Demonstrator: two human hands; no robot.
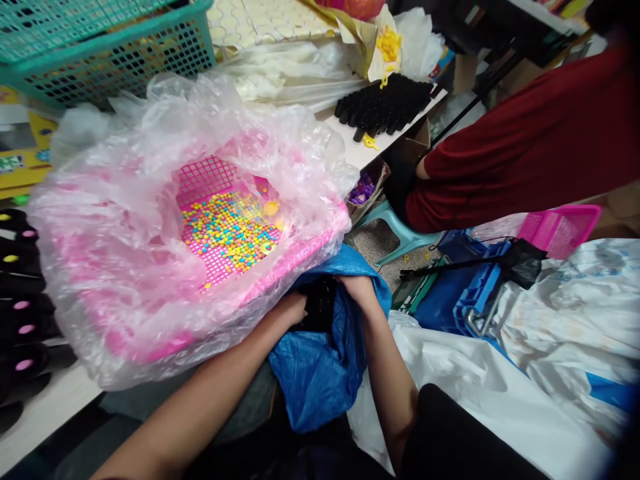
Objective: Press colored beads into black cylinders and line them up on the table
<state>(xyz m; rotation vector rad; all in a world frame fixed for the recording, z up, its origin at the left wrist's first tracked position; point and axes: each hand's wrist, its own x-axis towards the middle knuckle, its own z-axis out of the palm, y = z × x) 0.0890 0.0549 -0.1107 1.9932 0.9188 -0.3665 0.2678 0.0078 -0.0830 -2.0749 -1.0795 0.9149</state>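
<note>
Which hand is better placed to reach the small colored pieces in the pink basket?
Probably the left hand: it sits at the mouth of the blue sack, on the side nearer the pink basket and its colored pieces. The right hand is across the mouth, farther off.

The person's left hand [294, 309] and right hand [358, 291] sit near each other, fingers partly hidden; behind the fingers, bare forearms [220, 381] spread apart.
</note>
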